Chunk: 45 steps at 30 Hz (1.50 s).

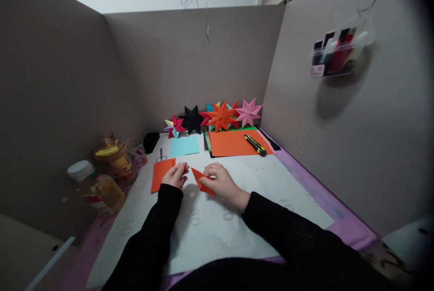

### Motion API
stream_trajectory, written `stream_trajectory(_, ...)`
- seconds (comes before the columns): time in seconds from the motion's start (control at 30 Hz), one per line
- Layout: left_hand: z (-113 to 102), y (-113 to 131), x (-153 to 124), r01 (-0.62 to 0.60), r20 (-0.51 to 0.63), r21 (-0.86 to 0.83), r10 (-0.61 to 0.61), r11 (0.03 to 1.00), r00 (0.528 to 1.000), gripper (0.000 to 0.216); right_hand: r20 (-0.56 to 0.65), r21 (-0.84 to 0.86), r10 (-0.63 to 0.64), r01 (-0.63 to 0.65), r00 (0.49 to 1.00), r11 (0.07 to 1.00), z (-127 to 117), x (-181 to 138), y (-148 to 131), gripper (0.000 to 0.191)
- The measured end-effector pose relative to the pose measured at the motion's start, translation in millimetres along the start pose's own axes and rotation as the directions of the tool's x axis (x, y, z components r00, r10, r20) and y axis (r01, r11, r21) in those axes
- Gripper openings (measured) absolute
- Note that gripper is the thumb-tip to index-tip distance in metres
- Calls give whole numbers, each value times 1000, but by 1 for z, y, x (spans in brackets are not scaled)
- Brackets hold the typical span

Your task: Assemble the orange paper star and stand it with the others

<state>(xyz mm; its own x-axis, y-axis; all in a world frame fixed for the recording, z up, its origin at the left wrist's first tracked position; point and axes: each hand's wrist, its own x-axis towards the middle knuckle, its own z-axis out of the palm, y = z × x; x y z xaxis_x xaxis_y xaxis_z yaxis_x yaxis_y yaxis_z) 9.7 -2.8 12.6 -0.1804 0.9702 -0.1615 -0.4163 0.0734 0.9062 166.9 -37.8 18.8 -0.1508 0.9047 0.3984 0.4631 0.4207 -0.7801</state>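
My right hand (222, 183) grips a folded piece of orange paper (197, 178) between thumb and fingers, above the white sheet. The folded paper has a pointed tip turned up and to the left, and part of it lies hidden behind my thumb. Just left of that tip, my left hand (175, 175) has its fingers curled together, and nothing shows between them. It hovers over the right edge of a stack of orange paper (159, 180). Small scissors (161, 157) lie right behind the stack.
Folded paper stars, including an orange one (222, 116) and a black one (192, 120), line the back wall. A yellow-black utility knife (255, 145) rests on large orange sheets (225, 144). Light-blue paper (185, 146) lies nearby. A bottle (106, 193) and brown tub (115, 162) stand left.
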Motion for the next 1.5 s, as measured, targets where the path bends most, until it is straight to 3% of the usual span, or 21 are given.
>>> stream_trajectory(0.17,3,-10,-8,-135,132,231,106,964,986,34,-19,-6,-5,5,1000,1000,-2,1,1,18)
stream_trajectory(0.33,3,-9,-10,-246,154,336,204,909,967,25,-8,-18,-10,9,1000,1000,-2,2,0,20)
stream_trajectory(0.6,2,-13,-6,-219,114,229,198,948,974,25,-16,24,-57,58,998,998,0,2,1,15)
stream_trajectory(0.77,0,-7,-2,-146,5,142,147,979,989,32,-13,56,-46,47,999,997,-1,1,3,14)
stream_trajectory(0.87,1,-8,-3,-101,122,183,79,978,989,37,-20,62,-41,42,999,997,-2,2,5,17)
stream_trajectory(0.97,3,-14,-8,-154,311,331,46,931,949,36,-43,75,-33,36,999,997,-3,4,6,21)
stream_trajectory(1.03,4,-16,-10,-202,351,386,58,900,934,34,-54,89,-15,20,998,996,-4,4,8,22)
stream_trajectory(1.27,4,-14,-14,-324,337,453,177,830,925,31,-55,188,27,-17,998,982,-1,5,13,23)
stream_trajectory(1.5,3,-22,-13,-357,335,596,182,719,924,28,-30,375,203,-177,979,910,-2,8,21,21)
